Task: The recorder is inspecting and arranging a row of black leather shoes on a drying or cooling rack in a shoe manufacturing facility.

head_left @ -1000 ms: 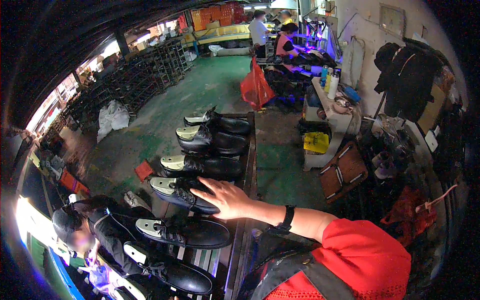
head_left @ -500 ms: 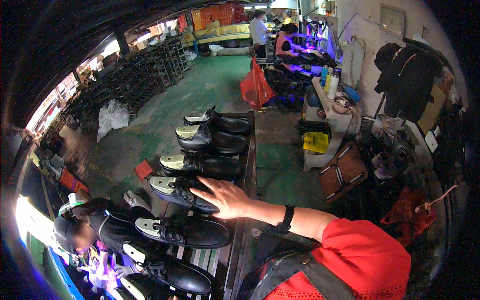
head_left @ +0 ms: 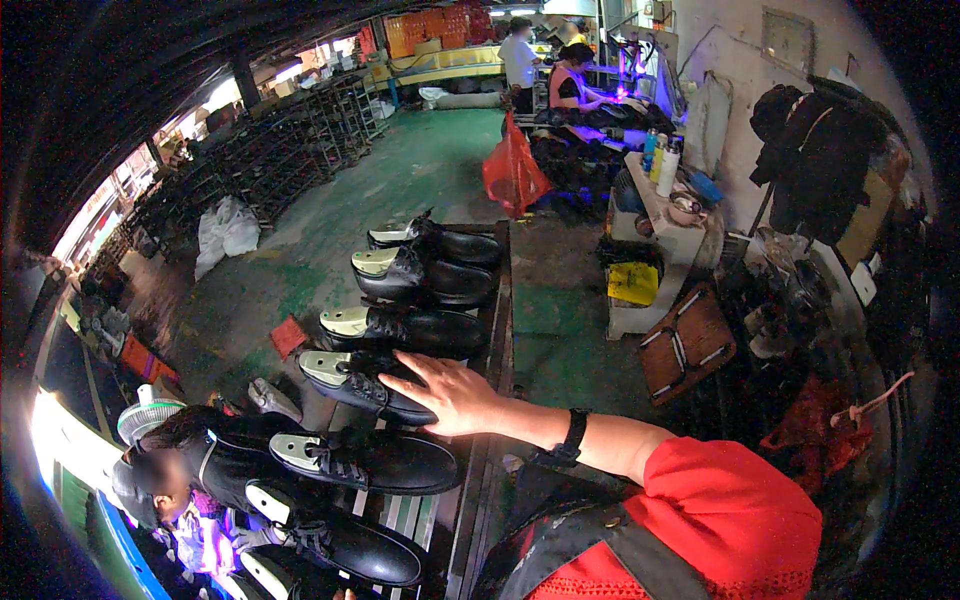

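Note:
My right hand (head_left: 455, 395) reaches in from the right and rests on the toe of a black lace-up shoe (head_left: 350, 382). Its fingers are spread over the shoe, not wrapped round it. The shoe has a pale shoe last (head_left: 325, 365) showing at its heel opening. It lies on a metal rack (head_left: 480, 470) in a row of several such shoes. Nearer me are another black shoe (head_left: 400, 462) and a further black shoe (head_left: 365, 550). Of my left hand (head_left: 346, 595), only what seems to be a fingertip shows at the lower edge, beside the nearest shoes.
At the lower left a co-worker (head_left: 205, 455) bends under purple light, close to the rack. A small fan (head_left: 150, 412) stands behind them. To the right are a folded brown stool (head_left: 688, 345) and a cluttered white stand (head_left: 650, 300). A red bag (head_left: 514, 172) hangs farther off.
The co-worker's head has shifted right and down, showing more of the fan, and their gloved hand near the shoes has moved. My right hand stays on the same shoe.

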`<state>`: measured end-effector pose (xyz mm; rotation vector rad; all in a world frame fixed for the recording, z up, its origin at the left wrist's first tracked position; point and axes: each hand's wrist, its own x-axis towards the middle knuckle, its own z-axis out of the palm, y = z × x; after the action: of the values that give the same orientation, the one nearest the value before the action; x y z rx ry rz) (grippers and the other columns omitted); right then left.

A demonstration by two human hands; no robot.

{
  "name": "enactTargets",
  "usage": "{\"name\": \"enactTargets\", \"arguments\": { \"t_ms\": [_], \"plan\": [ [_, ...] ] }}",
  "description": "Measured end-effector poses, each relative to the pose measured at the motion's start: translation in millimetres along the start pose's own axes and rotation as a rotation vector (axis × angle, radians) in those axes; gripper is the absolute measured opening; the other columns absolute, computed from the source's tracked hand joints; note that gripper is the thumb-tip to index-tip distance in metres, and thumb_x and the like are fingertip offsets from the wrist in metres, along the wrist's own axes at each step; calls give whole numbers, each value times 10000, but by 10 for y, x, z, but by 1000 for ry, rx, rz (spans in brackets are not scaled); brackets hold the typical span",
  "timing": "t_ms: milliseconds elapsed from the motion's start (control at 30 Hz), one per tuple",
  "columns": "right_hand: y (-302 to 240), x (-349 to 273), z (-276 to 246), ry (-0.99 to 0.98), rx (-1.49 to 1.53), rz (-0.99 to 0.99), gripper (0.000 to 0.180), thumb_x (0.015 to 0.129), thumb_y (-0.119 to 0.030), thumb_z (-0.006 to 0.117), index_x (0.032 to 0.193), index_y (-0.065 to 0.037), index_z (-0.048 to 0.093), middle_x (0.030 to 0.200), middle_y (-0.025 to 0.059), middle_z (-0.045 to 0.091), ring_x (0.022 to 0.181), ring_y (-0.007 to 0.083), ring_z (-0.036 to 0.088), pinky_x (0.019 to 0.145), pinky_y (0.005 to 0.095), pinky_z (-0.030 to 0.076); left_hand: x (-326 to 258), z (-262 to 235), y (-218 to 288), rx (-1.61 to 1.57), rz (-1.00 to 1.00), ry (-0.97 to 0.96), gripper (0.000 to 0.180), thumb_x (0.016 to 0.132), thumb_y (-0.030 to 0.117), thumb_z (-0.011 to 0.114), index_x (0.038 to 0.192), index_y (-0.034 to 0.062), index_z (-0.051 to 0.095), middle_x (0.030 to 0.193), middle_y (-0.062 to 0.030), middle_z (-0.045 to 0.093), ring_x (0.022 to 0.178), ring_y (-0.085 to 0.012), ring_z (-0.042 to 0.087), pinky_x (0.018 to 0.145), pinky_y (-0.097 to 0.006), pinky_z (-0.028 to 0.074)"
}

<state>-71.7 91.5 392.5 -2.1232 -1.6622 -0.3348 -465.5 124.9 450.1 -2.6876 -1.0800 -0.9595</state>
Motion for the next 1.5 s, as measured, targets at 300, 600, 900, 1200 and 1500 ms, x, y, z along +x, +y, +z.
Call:
{"name": "enactTargets", "arguments": {
  "t_ms": [300, 600, 900, 1200, 1500],
  "plan": [
    [-11, -13, -29, -2, 22, 15, 1212, 700, -365, 935, 1682, -297, 227, 1673, 230, 286, 1443, 408, 471, 1164, 503, 455, -15, 6, -2, 8, 2, -10, 292, 968, 142, 650, 1236, 92, 756, 1216, -100, 752, 1356, -497, 526, 1155, -577, 376],
    [13, -18, 31, 32, 45, -6, 1231, 676, -341, 940, 1681, -269, 233, 1656, 260, 311, 1449, 420, 461, 1150, 511, 447, -23, 19, -18, 18, 25, -10, 293, 967, 161, 652, 1230, 78, 751, 1210, -100, 755, 1364, -506, 523, 1158, -579, 376],
    [10, -17, 49, 57, 9, -18, 1225, 672, -354, 940, 1678, -255, 248, 1650, 257, 319, 1440, 411, 472, 1148, 499, 452, -46, 27, -29, 21, 19, -6, 298, 962, 156, 659, 1238, 85, 749, 1217, -95, 755, 1373, -500, 518, 1165, -580, 367],
    [15, -11, 58, 66, 4, -22, 1224, 672, -361, 939, 1677, -264, 249, 1640, 257, 336, 1420, 406, 495, 1129, 488, 473, -35, 15, -4, 16, 21, 1, 292, 966, 155, 662, 1237, 92, 752, 1214, -97, 755, 1363, -498, 526, 1154, -575, 382],
    [-39, 26, -102, 71, -1, -37, 1154, 658, -303, 930, 1644, -251, 333, 1595, 252, 386, 1250, 434, 620, 966, 501, 589, 3, 39, 48, -88, -81, 22, 229, 984, 183, 675, 1167, 102, 786, 1149, -90, 767, 1323, -473, 570, 1127, -548, 416]
  ]
}}
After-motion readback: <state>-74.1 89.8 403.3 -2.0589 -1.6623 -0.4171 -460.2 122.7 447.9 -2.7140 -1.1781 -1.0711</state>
